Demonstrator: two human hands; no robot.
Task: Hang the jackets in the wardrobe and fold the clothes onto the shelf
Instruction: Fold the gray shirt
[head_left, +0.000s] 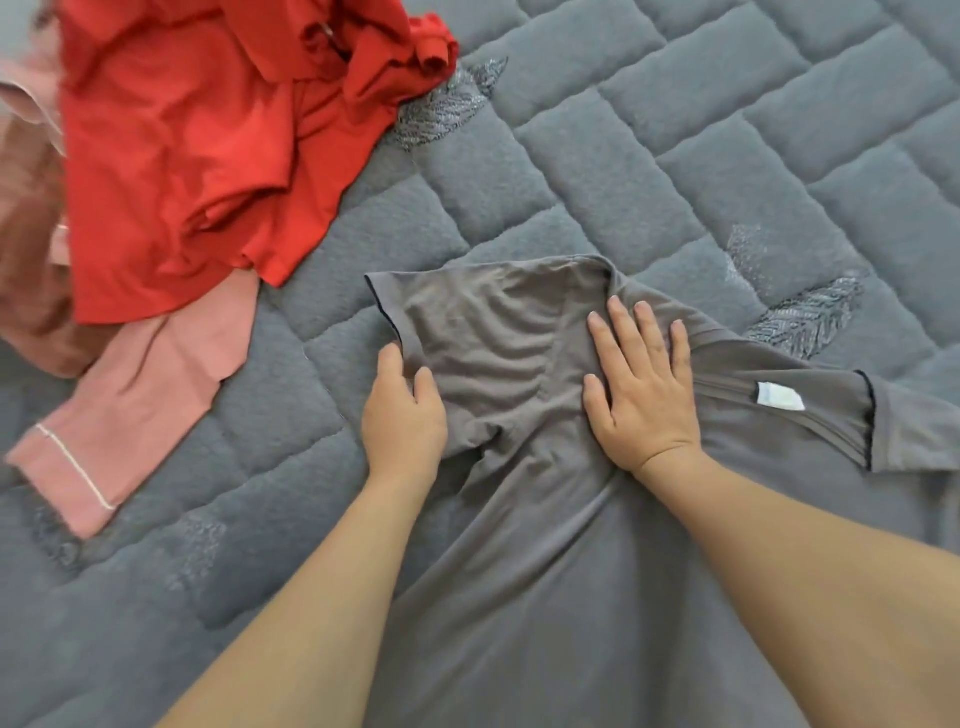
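A grey-brown T-shirt (519, 332) lies spread on the quilted grey bed cover (675, 156), its neck with a white label (779, 397) to the right. One sleeve is folded over the body. My right hand (641, 392) presses flat on the shirt with straight fingers, near the shoulder. My left hand (402, 415) holds the lower edge of the folded sleeve, thumb and forefinger on top, the other fingers hidden under the cloth.
A crumpled red garment (208, 145) lies at the upper left of the bed. Beneath it a pink garment (156, 389) with white piping stretches toward the left edge. A brownish cloth (26, 270) sits at the far left.
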